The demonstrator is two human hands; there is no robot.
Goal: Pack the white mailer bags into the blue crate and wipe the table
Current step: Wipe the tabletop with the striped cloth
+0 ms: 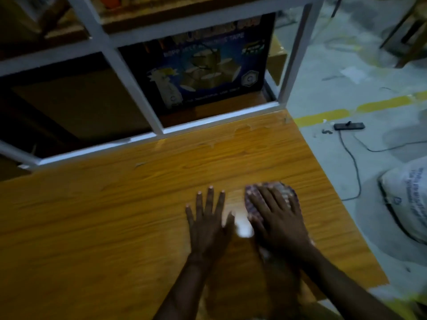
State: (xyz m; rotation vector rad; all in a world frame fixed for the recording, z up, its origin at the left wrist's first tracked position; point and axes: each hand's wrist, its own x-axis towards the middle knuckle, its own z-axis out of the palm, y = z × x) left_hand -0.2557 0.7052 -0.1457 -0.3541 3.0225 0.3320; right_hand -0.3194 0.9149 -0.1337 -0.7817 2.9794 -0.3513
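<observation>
Pressing with straight, spread fingers, my right hand (277, 218) lies flat on the patterned cloth (288, 192), which sits on the wooden table (115, 215). Just left of the cloth, my left hand (208, 218) rests open on the wood, holding nothing. Beyond the cloth stands a tape box (208, 65); to the cloth's right, a sack (409, 197) lies on the floor.

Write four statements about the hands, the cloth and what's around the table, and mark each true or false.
1. The right hand presses a patterned cloth on the wooden table. True.
2. The left hand grips a mailer bag. False: it lies flat on the table, fingers spread.
3. A blue crate stands on the table. False: none is in view.
4. A printed tape box sits behind the white frame. True.
</observation>
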